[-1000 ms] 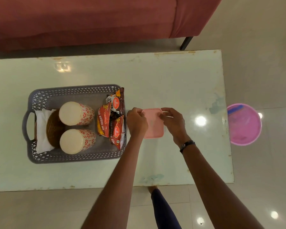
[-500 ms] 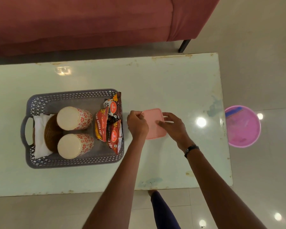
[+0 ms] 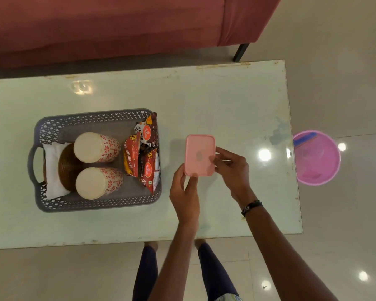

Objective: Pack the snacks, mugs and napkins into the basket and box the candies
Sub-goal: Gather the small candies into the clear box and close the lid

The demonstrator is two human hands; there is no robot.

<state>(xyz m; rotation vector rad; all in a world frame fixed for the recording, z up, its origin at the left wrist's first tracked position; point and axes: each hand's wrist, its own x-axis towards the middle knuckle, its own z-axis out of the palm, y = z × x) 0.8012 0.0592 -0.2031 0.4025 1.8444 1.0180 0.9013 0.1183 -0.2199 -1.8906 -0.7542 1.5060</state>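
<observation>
Both hands hold a pink box [image 3: 200, 154] above the table [image 3: 226, 101], its lid on. The left hand [image 3: 183, 193] grips the box's near left corner, thumb curled up against the near edge and fingers tucked beneath it. The right hand [image 3: 231, 170] pinches the box's right side, fingertips on the lid edge and the other fingers curled behind. A dark beaded band [image 3: 251, 207] sits on the right wrist.

Just left of the left hand, apart from it, stands a grey basket [image 3: 96, 206] with lattice walls. Nearest the left hand, along the basket's right wall, several red and brown snack packets [image 3: 142, 157] stand on edge. Further left lie two mugs [image 3: 96, 147] with a red flower pattern, on their sides, pale bases facing up, one beyond the other. Left of the mugs is a brown woven round thing [image 3: 66, 168], and against the basket's far left end a white napkin [image 3: 51, 170] next to the handle.

Well to the right of the right hand, off the table on the floor, sits a pink tub [image 3: 317, 158]. Beyond both hands, past the table's far edge, runs a red sofa [image 3: 117, 27].
</observation>
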